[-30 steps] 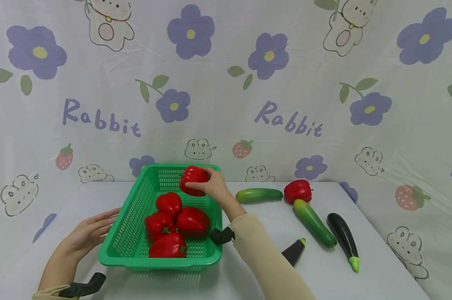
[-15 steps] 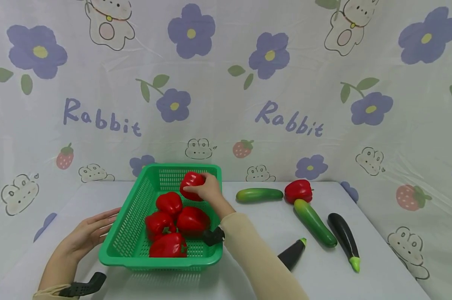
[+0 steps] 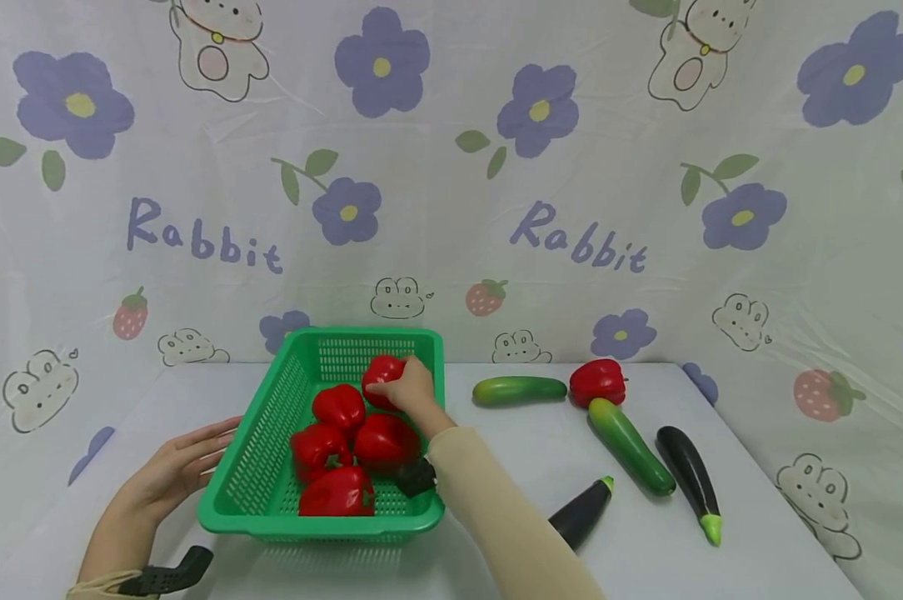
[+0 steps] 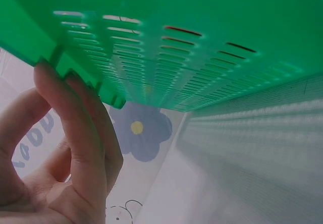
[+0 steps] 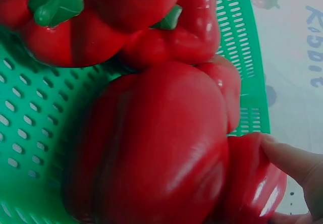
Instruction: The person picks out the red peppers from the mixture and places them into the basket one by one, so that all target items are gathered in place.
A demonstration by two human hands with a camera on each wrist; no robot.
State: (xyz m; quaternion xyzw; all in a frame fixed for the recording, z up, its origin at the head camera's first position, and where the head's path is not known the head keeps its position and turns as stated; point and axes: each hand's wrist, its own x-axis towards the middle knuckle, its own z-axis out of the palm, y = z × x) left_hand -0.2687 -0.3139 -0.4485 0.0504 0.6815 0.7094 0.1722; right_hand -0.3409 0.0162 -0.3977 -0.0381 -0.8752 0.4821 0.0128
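Observation:
My right hand grips a red bell pepper inside the far right part of the green basket. In the right wrist view the thumb lies against that pepper. Several more red bell peppers sit in the basket, a large one right beside the held one. At the basket's left side is my left hand, fingers extended. Its fingertips touch the basket's rim from outside, as the left wrist view shows.
Right of the basket on the white table lie a cucumber, a red bell pepper, a second cucumber and an eggplant. Another eggplant is partly covered by the right sleeve. A patterned cloth hangs behind.
My right hand has lowered the bell pepper from near the basket's far rim down in beside the other peppers. The left hand and the basket have stayed put.

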